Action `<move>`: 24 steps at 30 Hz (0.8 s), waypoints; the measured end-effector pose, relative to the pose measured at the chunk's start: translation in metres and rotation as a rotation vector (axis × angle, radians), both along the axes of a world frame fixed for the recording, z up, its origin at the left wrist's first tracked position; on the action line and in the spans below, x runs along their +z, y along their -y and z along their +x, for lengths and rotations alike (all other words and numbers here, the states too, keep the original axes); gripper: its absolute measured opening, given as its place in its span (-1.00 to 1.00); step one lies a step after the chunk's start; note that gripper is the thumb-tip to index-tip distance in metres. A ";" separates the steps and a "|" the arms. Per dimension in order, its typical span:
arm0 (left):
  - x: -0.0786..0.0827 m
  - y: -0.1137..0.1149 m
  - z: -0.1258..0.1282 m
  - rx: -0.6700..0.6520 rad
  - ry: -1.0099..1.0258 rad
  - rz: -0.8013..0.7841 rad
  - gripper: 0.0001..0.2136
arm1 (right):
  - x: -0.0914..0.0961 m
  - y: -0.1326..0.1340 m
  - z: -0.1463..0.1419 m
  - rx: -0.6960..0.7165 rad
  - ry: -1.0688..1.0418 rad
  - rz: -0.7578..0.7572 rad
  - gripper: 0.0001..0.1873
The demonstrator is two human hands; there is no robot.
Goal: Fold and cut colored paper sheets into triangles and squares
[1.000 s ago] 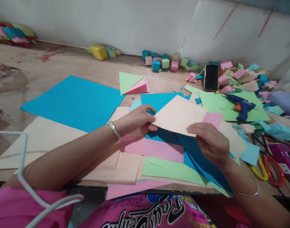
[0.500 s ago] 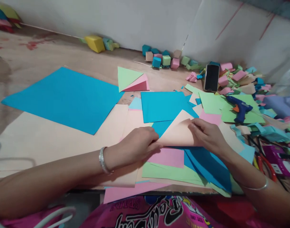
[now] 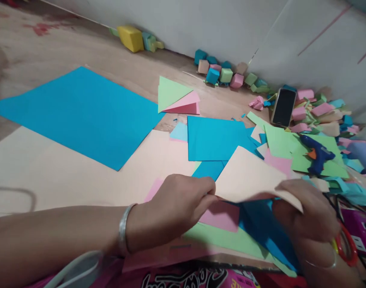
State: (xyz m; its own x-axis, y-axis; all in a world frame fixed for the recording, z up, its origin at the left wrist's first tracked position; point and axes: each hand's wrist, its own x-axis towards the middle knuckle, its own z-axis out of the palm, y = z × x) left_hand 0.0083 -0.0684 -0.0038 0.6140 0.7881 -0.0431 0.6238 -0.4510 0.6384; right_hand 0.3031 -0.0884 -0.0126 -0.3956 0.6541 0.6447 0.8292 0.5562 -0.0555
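A sheet of peach paper (image 3: 245, 174) is held between my two hands, above a spread of coloured paper. My left hand (image 3: 183, 202) pinches its left corner between thumb and fingers. At the other end my right hand (image 3: 309, 214) grips the right edge, where the paper curls over my fingers. Below the sheet lie a pink paper piece (image 3: 221, 218), a green paper sheet (image 3: 227, 240) and dark blue paper (image 3: 267, 228). Just behind it is a blue paper rectangle (image 3: 215, 138).
A large blue sheet (image 3: 83, 118) rests on peach paper at left. Behind are folded green paper (image 3: 172, 94), a yellow paper box (image 3: 130, 39) and small paper cubes (image 3: 213, 76). On the right lie a phone (image 3: 284, 107), a blue glue gun (image 3: 316, 154) and red-handled scissors (image 3: 347, 244).
The right hand has moved right and nearer to me, and the peach paper now bends and curls over it. The left hand still pinches its corner. The view has tilted and shifted.
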 end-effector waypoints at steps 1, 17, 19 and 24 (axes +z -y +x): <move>-0.003 -0.001 -0.001 -0.016 0.013 0.089 -0.78 | 0.004 0.003 0.002 0.077 -0.009 -0.016 -0.70; -0.013 -0.016 0.002 -0.060 -0.330 0.177 -0.70 | -0.026 -0.027 -0.031 -0.260 0.007 -0.490 -0.66; -0.012 -0.016 0.002 -0.064 -0.358 0.178 -0.71 | -0.029 -0.029 -0.033 -0.292 0.058 -0.487 -0.64; -0.009 -0.017 0.003 -0.060 -0.428 0.134 -0.73 | -0.026 -0.042 -0.031 -0.368 0.176 -0.567 -0.66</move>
